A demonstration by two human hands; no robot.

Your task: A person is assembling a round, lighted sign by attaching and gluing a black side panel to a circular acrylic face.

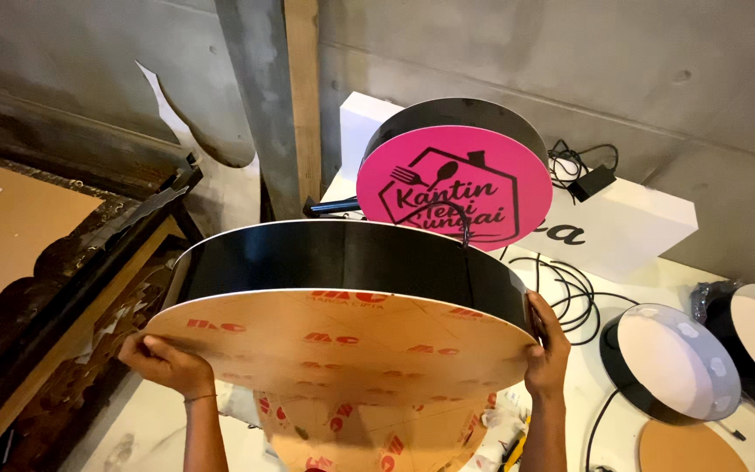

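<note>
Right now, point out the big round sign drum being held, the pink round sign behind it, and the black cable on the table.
big round sign drum [342, 336], head view, paper-covered face.
pink round sign [454, 185], head view, pink face.
black cable [570, 293], head view, coiled loops.

A large round sign box [342, 297], black-rimmed with a tan paper-covered face, is held up at the centre. Behind it stands a round pink sign [454, 185] with black artwork. A white rectangular sign [622, 223] lies right of that.
</note>
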